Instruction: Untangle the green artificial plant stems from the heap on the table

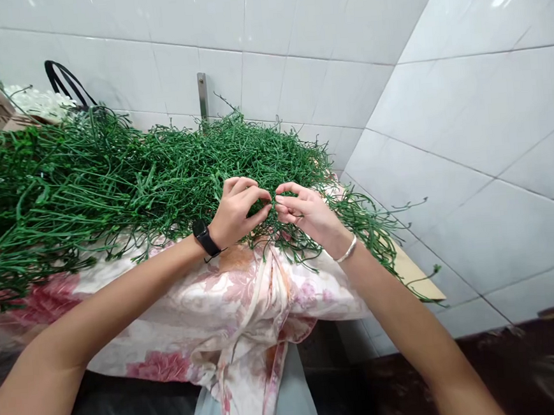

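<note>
A big heap of green plastic stems point(111, 176) lies on a table covered with a pink floral cloth point(227, 301). My left hand point(239, 210), with a black watch on the wrist, has its fingers curled and pinched on stems at the heap's near edge. My right hand point(303, 212), with a thin bracelet, is pinched on stems right beside it. The fingertips of both hands almost touch.
White tiled walls rise behind and to the right. A metal bracket point(202, 97) is fixed to the back wall. Black bag handles point(66, 80) and white flowers point(38, 101) show at the far left behind the heap. A board corner point(416, 273) sticks out at the table's right end.
</note>
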A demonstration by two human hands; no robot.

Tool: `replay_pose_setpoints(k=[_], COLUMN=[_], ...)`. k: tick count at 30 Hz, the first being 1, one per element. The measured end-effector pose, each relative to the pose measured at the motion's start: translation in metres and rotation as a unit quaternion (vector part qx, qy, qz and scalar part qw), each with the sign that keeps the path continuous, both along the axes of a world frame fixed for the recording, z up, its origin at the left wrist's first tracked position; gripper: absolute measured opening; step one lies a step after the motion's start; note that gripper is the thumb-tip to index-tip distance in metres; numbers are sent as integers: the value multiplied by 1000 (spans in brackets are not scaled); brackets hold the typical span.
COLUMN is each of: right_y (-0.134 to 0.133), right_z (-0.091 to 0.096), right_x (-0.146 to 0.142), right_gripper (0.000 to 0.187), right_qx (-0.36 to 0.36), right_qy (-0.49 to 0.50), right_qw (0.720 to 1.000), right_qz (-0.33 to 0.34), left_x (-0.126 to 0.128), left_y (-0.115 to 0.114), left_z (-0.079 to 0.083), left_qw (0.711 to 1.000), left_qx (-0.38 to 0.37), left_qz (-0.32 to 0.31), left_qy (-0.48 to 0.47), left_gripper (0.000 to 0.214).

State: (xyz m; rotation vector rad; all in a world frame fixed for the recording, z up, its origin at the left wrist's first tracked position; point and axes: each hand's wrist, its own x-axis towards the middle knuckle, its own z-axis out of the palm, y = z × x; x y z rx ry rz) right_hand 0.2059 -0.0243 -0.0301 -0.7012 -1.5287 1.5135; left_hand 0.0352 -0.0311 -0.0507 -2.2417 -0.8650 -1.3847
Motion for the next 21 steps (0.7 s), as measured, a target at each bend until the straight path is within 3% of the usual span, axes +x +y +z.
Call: replay_pose_setpoints(k=[5, 12, 16, 21], right_y=[-2, -7, -6, 0], right_z=[1, 3, 2, 0], right_x=[-3, -5, -5, -3], right_gripper=[15, 20, 19, 24], right_qx=[127, 190, 186, 108], right_qy=[-65, -139, -132, -72], right_qw=[988, 966, 965, 989], right_qz=[-57, -106, -129, -63], left_x=[0, -4, -4, -2], left_y=[-2, -2, -1, 0], left_z=[-1, 3, 2, 0], left_qw=[999, 998, 999, 999], left_qx=[-29, -54, -38, -13], left_qz=[-3, -9, -11, -13], left_qy=[-30, -26, -22, -27], left_gripper=[9, 12, 11, 14])
